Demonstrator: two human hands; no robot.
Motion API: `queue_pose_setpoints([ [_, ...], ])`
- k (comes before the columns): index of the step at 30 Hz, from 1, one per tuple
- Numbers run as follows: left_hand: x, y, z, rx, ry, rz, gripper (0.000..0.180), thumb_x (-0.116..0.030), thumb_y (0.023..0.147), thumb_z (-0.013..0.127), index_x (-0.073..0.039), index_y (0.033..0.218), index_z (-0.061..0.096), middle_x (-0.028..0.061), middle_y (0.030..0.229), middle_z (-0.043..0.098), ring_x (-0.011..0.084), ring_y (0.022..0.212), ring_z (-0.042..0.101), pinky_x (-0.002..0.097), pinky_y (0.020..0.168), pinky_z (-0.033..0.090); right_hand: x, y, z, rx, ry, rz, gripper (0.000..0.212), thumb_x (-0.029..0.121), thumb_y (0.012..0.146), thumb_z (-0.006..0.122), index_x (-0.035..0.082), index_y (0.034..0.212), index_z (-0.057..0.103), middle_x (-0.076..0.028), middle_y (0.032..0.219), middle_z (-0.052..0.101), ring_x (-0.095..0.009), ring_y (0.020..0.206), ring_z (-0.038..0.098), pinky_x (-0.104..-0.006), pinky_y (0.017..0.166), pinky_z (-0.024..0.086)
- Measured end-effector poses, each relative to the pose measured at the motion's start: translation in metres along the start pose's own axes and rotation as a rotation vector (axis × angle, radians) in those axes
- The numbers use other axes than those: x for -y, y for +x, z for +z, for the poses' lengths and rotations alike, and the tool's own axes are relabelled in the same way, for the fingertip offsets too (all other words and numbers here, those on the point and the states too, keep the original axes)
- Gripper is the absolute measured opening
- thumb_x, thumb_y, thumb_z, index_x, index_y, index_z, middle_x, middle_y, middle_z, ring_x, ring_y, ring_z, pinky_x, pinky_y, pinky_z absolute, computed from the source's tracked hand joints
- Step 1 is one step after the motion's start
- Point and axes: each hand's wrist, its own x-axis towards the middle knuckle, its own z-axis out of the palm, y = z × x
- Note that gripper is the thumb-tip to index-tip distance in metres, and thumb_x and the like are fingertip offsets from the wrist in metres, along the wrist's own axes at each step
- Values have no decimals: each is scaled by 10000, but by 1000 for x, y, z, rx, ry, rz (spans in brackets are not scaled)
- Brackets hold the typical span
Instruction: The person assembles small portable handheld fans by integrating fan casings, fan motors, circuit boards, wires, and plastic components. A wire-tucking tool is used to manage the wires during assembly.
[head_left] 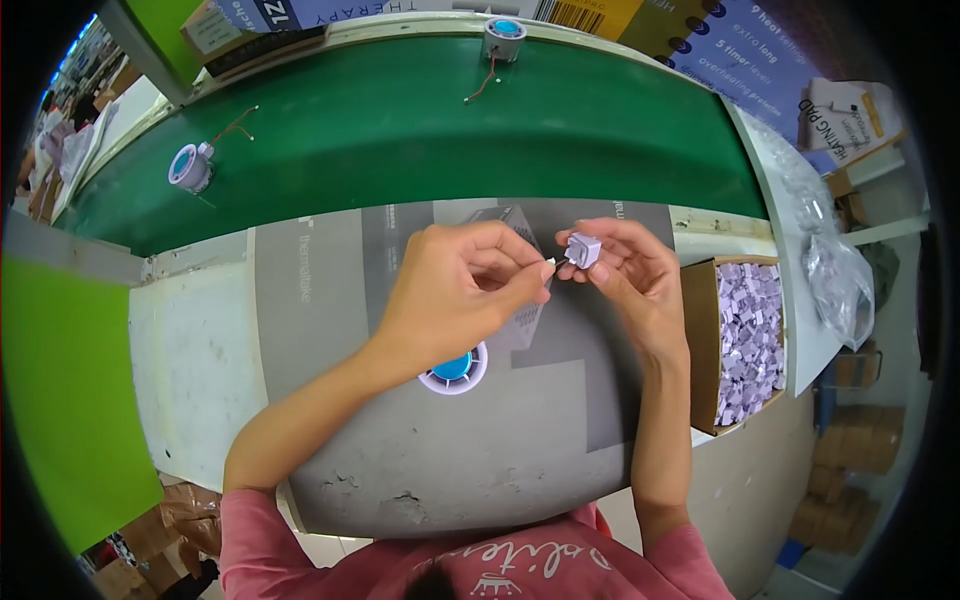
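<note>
My left hand pinches a small white connector at its fingertips, with a short dark wire beside it. Held between the thumb and fingers of my right hand is a small lavender plastic piece, squarish and stepped. The two hands almost meet above the grey mat. Partly covered by my left wrist, a round lavender housing with a blue centre lies on the mat. Whether the wire runs to that housing is hidden by my left hand.
A cardboard box full of small lavender pieces stands right of my right forearm. Beyond the mat runs a green belt, bearing two wired round units. Printed boxes line its far side; clear plastic bags hang right.
</note>
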Motion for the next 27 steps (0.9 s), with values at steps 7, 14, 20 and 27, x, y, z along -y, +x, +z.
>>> queue_pose_setpoints([
  [7,-3,1,-3,17,-37,-86,145,-109,856,702,33,875,678,99,758,716,63,598,602,209,528,453,1,-3,6,-62,-284,-42,327,-31,883,619,-46,1210,610,-99,1095,647,-143,970,585,-279,868,476],
  [14,7,7,-8,99,-173,-119,165,-140,877,707,11,935,674,102,777,716,40,625,570,182,570,429,0,-3,9,-88,-237,-53,325,-44,877,617,-31,1202,623,-98,1128,639,-142,971,572,-280,877,469],
  [20,4,7,-7,153,-228,-148,159,-127,881,699,15,947,673,118,793,716,65,642,582,202,620,452,1,-1,13,-21,-330,-179,319,-46,842,645,-12,1160,656,-100,1060,645,-151,917,572,-279,826,472],
  [27,12,10,-11,223,-283,-170,175,-115,874,711,16,954,626,123,812,718,106,730,643,230,668,483,6,-1,19,47,-595,-233,330,-29,800,670,31,1124,676,-97,924,657,-174,752,583,-289,708,489],
])
